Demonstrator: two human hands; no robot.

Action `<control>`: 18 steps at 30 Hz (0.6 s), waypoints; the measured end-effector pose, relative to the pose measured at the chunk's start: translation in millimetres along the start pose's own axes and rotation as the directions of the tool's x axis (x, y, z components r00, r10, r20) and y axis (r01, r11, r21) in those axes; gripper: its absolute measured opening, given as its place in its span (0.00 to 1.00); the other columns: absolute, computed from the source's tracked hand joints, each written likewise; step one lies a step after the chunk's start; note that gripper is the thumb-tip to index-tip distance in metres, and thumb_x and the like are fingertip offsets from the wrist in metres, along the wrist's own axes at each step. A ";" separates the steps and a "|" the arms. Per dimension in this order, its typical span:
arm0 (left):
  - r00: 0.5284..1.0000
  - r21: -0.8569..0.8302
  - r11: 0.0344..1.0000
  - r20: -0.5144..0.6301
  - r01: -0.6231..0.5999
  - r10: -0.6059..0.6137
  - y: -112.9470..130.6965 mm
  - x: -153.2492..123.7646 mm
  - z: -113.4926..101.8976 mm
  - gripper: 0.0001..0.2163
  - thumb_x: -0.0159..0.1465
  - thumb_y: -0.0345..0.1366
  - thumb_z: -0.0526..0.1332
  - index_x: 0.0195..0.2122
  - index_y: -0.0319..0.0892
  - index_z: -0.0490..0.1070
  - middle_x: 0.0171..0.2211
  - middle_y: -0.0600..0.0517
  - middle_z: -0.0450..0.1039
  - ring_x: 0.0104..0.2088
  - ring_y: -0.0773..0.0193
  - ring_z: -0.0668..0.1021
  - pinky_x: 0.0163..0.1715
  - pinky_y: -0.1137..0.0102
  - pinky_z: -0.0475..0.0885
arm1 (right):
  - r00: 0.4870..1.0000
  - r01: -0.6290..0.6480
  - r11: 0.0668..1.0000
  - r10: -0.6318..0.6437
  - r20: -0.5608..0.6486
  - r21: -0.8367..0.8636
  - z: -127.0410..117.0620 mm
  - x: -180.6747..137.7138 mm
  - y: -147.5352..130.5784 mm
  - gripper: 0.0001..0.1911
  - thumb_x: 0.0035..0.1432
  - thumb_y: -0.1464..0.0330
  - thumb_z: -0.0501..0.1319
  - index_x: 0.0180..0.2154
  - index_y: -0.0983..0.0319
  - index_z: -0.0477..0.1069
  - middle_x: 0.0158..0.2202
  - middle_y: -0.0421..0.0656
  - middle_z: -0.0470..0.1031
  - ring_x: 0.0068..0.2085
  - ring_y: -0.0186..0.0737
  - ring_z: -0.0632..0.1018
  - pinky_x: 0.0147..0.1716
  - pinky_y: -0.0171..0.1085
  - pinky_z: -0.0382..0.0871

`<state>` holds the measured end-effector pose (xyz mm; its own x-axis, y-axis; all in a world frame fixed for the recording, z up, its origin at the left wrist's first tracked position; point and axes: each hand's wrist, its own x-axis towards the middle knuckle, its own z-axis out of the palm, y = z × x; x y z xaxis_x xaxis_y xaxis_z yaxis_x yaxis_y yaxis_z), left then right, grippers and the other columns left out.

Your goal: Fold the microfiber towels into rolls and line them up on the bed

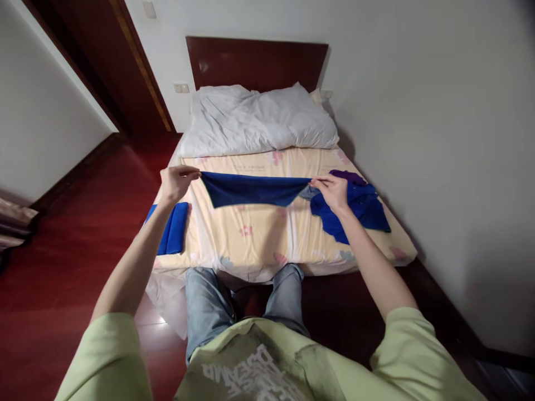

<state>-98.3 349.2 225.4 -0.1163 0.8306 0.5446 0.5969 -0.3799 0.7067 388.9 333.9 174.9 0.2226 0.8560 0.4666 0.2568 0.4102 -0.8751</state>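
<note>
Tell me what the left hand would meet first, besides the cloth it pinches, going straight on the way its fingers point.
Probably the right hand: the left hand points along the upper edge of the blue cloth toward it, though depth is unclear.

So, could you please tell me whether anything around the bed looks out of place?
Mildly: a translucent sheet hangs untidily off the bed's near left corner, and the crumpled cloth heap on the right contrasts with the folded blue cloth on the left. Nothing looks spilled or damaged.
</note>
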 end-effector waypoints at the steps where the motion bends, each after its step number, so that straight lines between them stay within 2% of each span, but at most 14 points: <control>1: 0.997 -0.012 0.998 -0.036 -0.062 0.062 1.1 -3.0 -1.3 0.09 0.57 0.39 0.71 0.36 0.40 0.83 0.33 0.48 0.82 0.36 0.59 0.84 0.39 0.69 0.80 | 0.998 0.067 0.997 -0.067 -0.009 -0.031 -2.6 -1.5 -0.7 0.16 0.51 0.57 0.74 0.34 0.63 0.80 0.36 0.47 0.83 0.39 0.45 0.85 0.45 0.43 0.82; 3: 0.987 -0.007 0.989 -0.057 -0.149 0.148 -6.4 -17.3 -1.6 0.08 0.59 0.39 0.71 0.36 0.41 0.83 0.38 0.48 0.83 0.40 0.59 0.83 0.40 0.69 0.80 | 0.988 0.154 0.985 -0.155 -0.002 -0.084 -7.6 -11.3 3.1 0.13 0.54 0.59 0.72 0.35 0.62 0.81 0.41 0.48 0.82 0.43 0.45 0.84 0.48 0.43 0.81; 5: 0.986 0.024 0.987 -0.025 -0.162 0.163 -27.0 -42.9 3.8 0.07 0.60 0.40 0.70 0.34 0.42 0.83 0.40 0.48 0.83 0.40 0.60 0.83 0.42 0.68 0.80 | 0.987 0.158 0.981 -0.155 0.036 -0.112 -9.6 -31.5 17.6 0.11 0.57 0.60 0.70 0.35 0.61 0.81 0.44 0.48 0.81 0.46 0.44 0.83 0.50 0.43 0.80; 7: 0.993 0.046 0.992 0.039 -0.114 0.112 -55.8 -79.4 16.0 0.08 0.62 0.39 0.67 0.33 0.43 0.83 0.40 0.48 0.83 0.40 0.60 0.83 0.46 0.66 0.79 | 0.994 0.089 0.988 -0.079 0.079 -0.129 -6.2 -62.7 44.0 0.10 0.57 0.60 0.69 0.35 0.60 0.81 0.45 0.47 0.81 0.46 0.43 0.82 0.49 0.43 0.80; 9: 0.988 0.100 0.995 0.149 0.012 -0.027 -85.5 -125.1 34.0 0.08 0.62 0.38 0.65 0.30 0.43 0.82 0.42 0.48 0.83 0.42 0.58 0.83 0.48 0.64 0.79 | 0.993 -0.040 0.985 0.057 0.101 -0.165 2.4 -103.5 78.7 0.10 0.57 0.60 0.67 0.34 0.60 0.81 0.46 0.48 0.81 0.46 0.44 0.82 0.49 0.44 0.79; 10: 0.969 0.144 0.983 0.205 0.111 -0.139 -98.8 -150.0 44.0 0.07 0.61 0.37 0.65 0.31 0.44 0.82 0.44 0.48 0.82 0.43 0.57 0.83 0.48 0.64 0.78 | 0.984 -0.123 0.973 0.145 0.100 -0.197 8.2 -126.4 97.3 0.10 0.56 0.60 0.67 0.32 0.60 0.81 0.45 0.49 0.81 0.47 0.46 0.82 0.50 0.45 0.79; 11: 0.940 0.194 0.954 0.212 0.227 -0.267 -110.6 -175.2 53.9 0.07 0.60 0.37 0.64 0.29 0.44 0.82 0.44 0.47 0.82 0.41 0.57 0.83 0.47 0.64 0.79 | 0.968 -0.213 0.952 0.237 0.088 -0.220 14.4 -149.9 115.4 0.10 0.55 0.60 0.67 0.29 0.60 0.81 0.44 0.51 0.82 0.47 0.48 0.82 0.50 0.46 0.79; 13: 0.852 0.262 0.870 0.220 0.418 -0.475 -129.4 -222.9 71.1 0.06 0.58 0.36 0.64 0.27 0.43 0.80 0.43 0.46 0.83 0.40 0.55 0.83 0.46 0.62 0.79 | 0.906 -0.392 0.889 0.418 0.071 -0.237 26.3 -194.8 147.3 0.10 0.50 0.61 0.69 0.25 0.60 0.79 0.41 0.52 0.83 0.44 0.51 0.83 0.47 0.49 0.79; 16: 0.755 0.273 0.777 0.206 0.567 -0.623 -147.9 -274.5 85.7 0.07 0.56 0.39 0.64 0.28 0.43 0.80 0.41 0.45 0.83 0.44 0.51 0.83 0.47 0.61 0.78 | 0.814 -0.566 0.796 0.581 0.012 -0.214 39.0 -244.0 177.4 0.11 0.45 0.59 0.71 0.24 0.59 0.78 0.39 0.51 0.84 0.44 0.54 0.83 0.50 0.52 0.78; 18: 0.701 0.258 0.715 0.163 0.649 -0.695 -154.8 -290.0 89.2 0.11 0.56 0.43 0.65 0.33 0.41 0.81 0.37 0.44 0.83 0.43 0.50 0.83 0.45 0.62 0.77 | 0.777 -0.627 0.762 0.627 -0.058 -0.165 43.8 -259.0 186.0 0.14 0.45 0.56 0.72 0.26 0.59 0.78 0.37 0.49 0.84 0.45 0.54 0.83 0.51 0.52 0.77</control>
<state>-86.1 203.5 -82.3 -0.3668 0.9122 -0.1827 0.5567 0.3726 0.7425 337.8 202.3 -114.4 0.3884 0.9040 -0.1784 0.2111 -0.2758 -0.9377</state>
